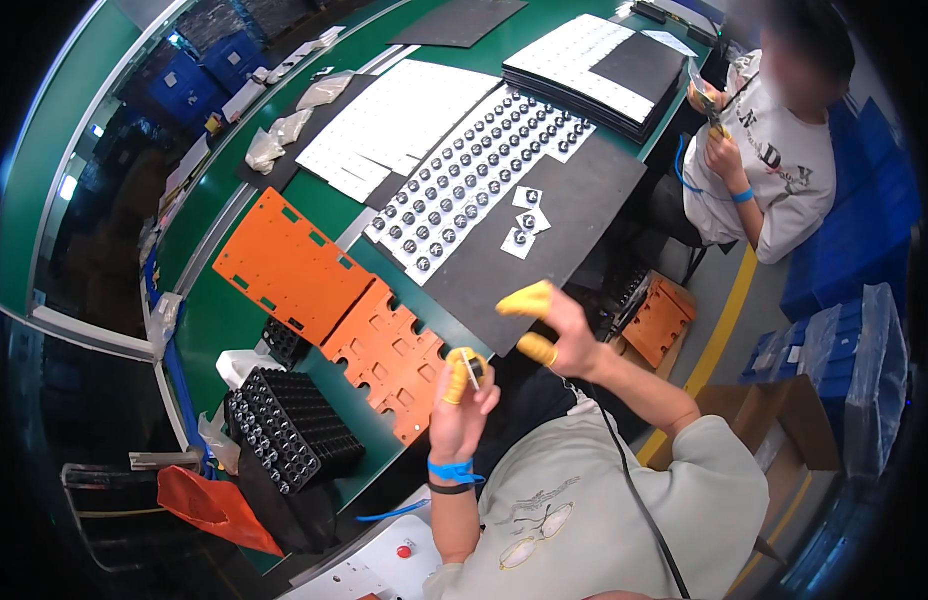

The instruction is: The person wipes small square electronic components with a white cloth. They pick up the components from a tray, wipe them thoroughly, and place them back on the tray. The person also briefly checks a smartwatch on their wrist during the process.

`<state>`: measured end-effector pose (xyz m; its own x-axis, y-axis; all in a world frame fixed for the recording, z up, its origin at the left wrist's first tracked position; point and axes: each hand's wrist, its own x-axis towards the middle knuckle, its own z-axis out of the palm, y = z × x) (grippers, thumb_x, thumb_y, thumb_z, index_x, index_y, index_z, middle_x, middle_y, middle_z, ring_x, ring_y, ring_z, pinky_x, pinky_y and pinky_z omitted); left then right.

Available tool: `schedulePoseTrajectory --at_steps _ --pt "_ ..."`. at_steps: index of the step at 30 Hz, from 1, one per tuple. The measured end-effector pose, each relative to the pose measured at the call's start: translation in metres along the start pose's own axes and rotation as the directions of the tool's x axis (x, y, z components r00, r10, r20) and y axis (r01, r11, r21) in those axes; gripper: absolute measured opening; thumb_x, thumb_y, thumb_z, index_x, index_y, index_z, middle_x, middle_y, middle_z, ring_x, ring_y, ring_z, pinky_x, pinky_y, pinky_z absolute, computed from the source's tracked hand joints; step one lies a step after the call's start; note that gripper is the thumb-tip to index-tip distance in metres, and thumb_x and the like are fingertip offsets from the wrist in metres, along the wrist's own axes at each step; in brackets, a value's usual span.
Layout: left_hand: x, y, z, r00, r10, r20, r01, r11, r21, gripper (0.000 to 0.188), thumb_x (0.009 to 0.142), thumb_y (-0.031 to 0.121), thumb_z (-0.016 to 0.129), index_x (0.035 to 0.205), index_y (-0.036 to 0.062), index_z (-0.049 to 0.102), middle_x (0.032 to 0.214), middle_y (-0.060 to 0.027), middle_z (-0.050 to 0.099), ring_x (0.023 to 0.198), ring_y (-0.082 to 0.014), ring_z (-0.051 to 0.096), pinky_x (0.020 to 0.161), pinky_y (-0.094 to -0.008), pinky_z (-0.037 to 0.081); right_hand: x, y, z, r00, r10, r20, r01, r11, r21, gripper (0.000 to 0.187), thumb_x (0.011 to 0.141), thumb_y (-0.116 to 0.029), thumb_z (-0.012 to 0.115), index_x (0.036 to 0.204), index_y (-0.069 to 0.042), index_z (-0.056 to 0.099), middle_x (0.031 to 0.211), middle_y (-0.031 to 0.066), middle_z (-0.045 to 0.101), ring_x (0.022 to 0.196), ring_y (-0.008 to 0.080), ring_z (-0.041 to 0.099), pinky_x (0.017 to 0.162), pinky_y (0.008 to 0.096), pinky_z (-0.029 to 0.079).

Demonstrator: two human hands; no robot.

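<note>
My left hand, with yellow finger covers and a blue wristband, pinches a small dark round part with a pale edge between thumb and finger. It hovers over the right edge of an orange slotted tray. My right hand, also in yellow finger covers, is raised to the right with thumb and finger apart and nothing between them. Ahead of it, three white squares bearing black round parts lie on a dark mat. Beyond them, rows of similar parts cover white sheets.
A second orange panel adjoins the tray. Black stacked trays with round cells stand at the left. White-topped sheet stacks lie at the back. Across the right corner sits a co-worker. A cable hangs across my shirt.
</note>
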<state>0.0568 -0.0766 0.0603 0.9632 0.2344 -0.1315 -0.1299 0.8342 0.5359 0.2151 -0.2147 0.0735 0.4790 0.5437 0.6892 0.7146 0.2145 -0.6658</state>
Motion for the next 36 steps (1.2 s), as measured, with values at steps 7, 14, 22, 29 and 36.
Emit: schedulePoseTrajectory --at_steps 7,14,22,29,36 --pt "0.014 -0.039 0.004 0.987 -0.160 0.026 0.163 0.979 -0.126 0.033 0.103 0.031 0.047 0.124 0.0067 0.052 0.103 -0.0021 0.053 0.075 -0.0092 0.046 0.062 -0.0231 0.041 -0.020 -0.013 0.011 0.996 0.087 -0.002 -0.087 0.992 0.095 0.036 0.078 -0.023 0.079 0.104 -0.001 0.067 0.105 0.0118 0.066 0.090 0.0267 0.060 0.075 0.0347 0.051" --pt "0.038 -0.041 0.018 0.994 -0.102 -0.022 0.105 0.981 0.160 0.043 0.104 0.042 0.043 0.126 0.0064 0.053 0.109 -0.0035 0.054 0.087 -0.0131 0.049 0.072 -0.0291 0.044 -0.022 -0.011 -0.002 0.987 0.065 -0.146 -0.090 0.982 -0.167 0.031 0.069 -0.006 0.082 0.097 0.000 0.069 0.098 0.0104 0.067 0.086 0.0265 0.061 0.071 0.0348 0.052" --pt "0.042 -0.029 0.012 0.991 0.031 0.129 -0.093 0.856 0.508 0.059 0.097 0.042 0.060 0.134 -0.0028 0.051 0.114 -0.0060 0.062 0.099 -0.0142 0.058 0.092 -0.0297 0.046 -0.018 -0.002 -0.015 0.996 0.016 -0.093 -0.037 0.972 -0.231 0.039 0.067 -0.010 0.083 0.103 -0.002 0.071 0.099 0.0098 0.066 0.090 0.0273 0.061 0.075 0.0354 0.052" --pt "0.043 -0.031 0.017 0.994 0.072 0.085 -0.109 0.784 0.611 0.060 0.101 0.040 0.053 0.141 -0.0034 0.044 0.123 -0.0086 0.060 0.109 -0.0158 0.058 0.098 -0.0311 0.045 -0.015 0.010 -0.015 0.991 0.029 -0.132 -0.054 0.980 -0.190 0.035 0.070 -0.014 0.084 0.099 -0.001 0.068 0.098 0.0102 0.066 0.089 0.0281 0.060 0.075 0.0365 0.050" --pt "0.029 -0.003 0.031 0.944 0.299 0.141 -0.140 -0.024 0.990 0.057 0.094 0.030 0.065 0.140 0.0013 0.048 0.141 -0.0186 0.050 0.126 -0.0360 0.049 0.106 -0.0405 0.040 0.026 0.085 -0.064 0.936 0.001 -0.353 -0.184 0.854 -0.486 0.025 0.073 -0.008 0.079 0.095 -0.006 0.069 0.097 0.0115 0.066 0.092 0.0300 0.060 0.081 0.0389 0.050"
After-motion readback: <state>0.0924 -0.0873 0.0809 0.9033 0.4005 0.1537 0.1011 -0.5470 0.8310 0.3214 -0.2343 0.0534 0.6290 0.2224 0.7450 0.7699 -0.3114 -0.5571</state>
